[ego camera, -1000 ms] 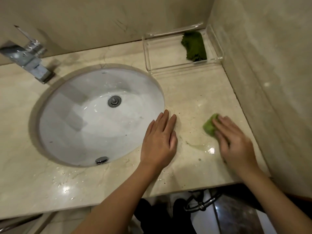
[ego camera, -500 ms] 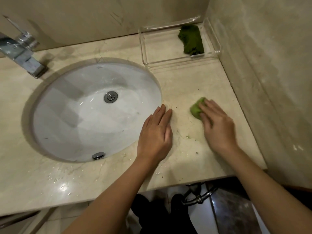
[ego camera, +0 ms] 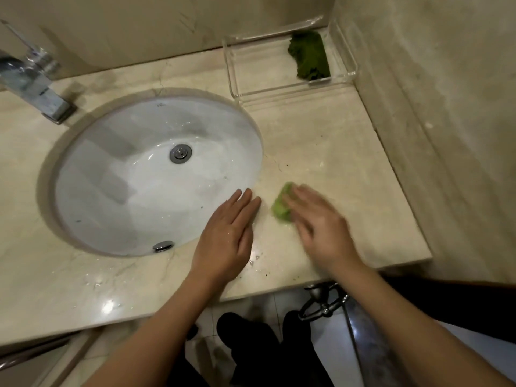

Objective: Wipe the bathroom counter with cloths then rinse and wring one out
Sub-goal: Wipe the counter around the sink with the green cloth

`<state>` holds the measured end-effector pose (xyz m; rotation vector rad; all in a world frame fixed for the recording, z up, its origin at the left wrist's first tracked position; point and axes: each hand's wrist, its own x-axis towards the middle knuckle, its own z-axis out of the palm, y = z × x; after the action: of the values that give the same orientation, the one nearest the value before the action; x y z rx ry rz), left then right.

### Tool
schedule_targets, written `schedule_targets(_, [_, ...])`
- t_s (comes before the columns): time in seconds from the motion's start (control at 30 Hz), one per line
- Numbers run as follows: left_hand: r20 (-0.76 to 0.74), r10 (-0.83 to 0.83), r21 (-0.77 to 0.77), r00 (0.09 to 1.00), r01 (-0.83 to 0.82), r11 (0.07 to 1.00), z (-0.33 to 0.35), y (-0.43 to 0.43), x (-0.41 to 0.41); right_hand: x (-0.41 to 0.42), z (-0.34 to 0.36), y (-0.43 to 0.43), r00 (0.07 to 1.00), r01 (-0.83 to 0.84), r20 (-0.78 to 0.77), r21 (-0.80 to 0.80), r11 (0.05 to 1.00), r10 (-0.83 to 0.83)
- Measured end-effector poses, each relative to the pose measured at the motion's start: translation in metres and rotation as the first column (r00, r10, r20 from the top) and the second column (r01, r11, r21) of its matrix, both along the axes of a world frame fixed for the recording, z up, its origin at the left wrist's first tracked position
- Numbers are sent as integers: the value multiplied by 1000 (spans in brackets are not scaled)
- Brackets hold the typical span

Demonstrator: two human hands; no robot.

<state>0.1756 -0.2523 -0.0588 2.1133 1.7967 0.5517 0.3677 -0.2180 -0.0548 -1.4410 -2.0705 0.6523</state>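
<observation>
The right hand (ego camera: 321, 224), blurred, lies flat with fingers stretched out, pressing down on a small crumpled light green cloth (ego camera: 280, 208); only the cloth's left part shows past the fingertips. The cloth sits on the beige marble counter (ego camera: 335, 152), just right of the basin's rim and near the front edge. The left hand (ego camera: 226, 236) rests palm down beside it, fingers straight and together, holding nothing, its fingertips reaching over the rim of the white oval sunken basin (ego camera: 125, 177). The two hands are close but apart, the cloth between them.

The basin has a round chrome drain (ego camera: 180, 153) at its middle and a chrome overflow cap (ego camera: 163, 245) at its near wall. A square chrome faucet (ego camera: 33, 82) stands at the far left. In the back right corner a clear acrylic tray (ego camera: 279, 92) holds a bunched dark green cloth (ego camera: 310, 57) at its right end. A beige stone wall (ego camera: 446, 107) closes the counter's right side. Water drops (ego camera: 106, 305) and small dark specks lie along the front of the counter. Below the edge a chrome valve (ego camera: 324, 303) shows.
</observation>
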Motion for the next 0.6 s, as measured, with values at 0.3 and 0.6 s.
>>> schedule_targets(0.3, [-54,5,-29,999,-7,1000,2,-4,-1,69,6,-2,995,101,16,-18,995,-100])
schedule_targets(0.6, [-20,15,-40,1000,-16,999,5,-7,-1,37,-2,-59,972,-233,-22,21,972,233])
